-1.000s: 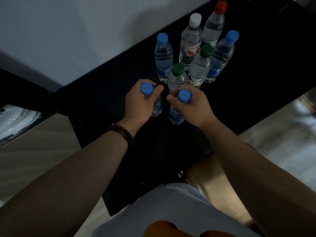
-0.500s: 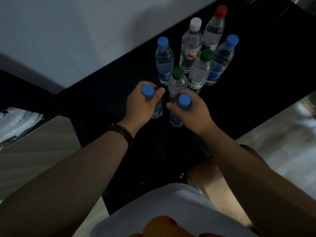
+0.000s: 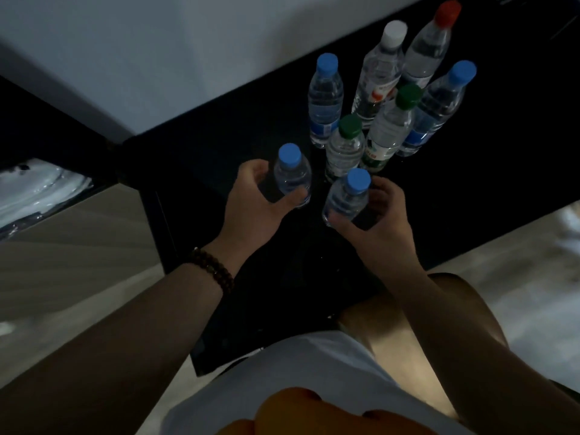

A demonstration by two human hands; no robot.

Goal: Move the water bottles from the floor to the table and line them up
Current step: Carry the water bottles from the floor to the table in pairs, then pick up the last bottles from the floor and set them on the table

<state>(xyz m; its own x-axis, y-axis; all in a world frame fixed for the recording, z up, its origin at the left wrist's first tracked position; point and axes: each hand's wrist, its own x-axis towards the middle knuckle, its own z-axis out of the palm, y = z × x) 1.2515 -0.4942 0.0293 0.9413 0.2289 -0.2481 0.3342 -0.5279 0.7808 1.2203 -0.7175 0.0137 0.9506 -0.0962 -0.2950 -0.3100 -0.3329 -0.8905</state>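
- Head view, hands: left hand point(image 3: 255, 199) cupped round left blue-cap bottle point(image 3: 292, 174), thumb across its front, fingers behind at 9 o'clock. Hold looks loose, w/ a dark gap btw palm & bottle. Right hand point(image 3: 379, 215) curled round right blue-cap bottle point(image 3: 345, 199), thumb low near the base, fingers behind at 3 o'clock.
- Where bottles are: both held ones upright over black table point(image 3: 204, 152), near each other but apart. Can't tell if their bases are down on it, too dark. Six others stand on the table in a tight bunch at 12–1 o'clock of the hands: short green-cap bottle point(image 3: 345, 149), tall green-cap bottle point(image 3: 390, 130), rear blue-cap bottle point(image 3: 324, 102), white-cap bottle point(image 3: 379, 76), red-cap bottle point(image 3: 428, 54), far blue-cap bottle point(image 3: 439, 111).
- Risk, knock-on: the right-held bottle sits just beside the short green-cap one at its 12 o'clock. Any nudge fwd prob tips that one into the bunch, and since they're packed close, several could go down.
- Risk, loose hold: if either base is off the table or tilted when fingers let go, a light bottle could topple or roll toward the 6 o'clock edge and drop to the floor point(image 3: 78, 246).
- Risk, layout: the group reads as a bunch, not a line, so the task would end short unless they get re-spaced. Dim light and the dark top make edges and gaps hard to judge.
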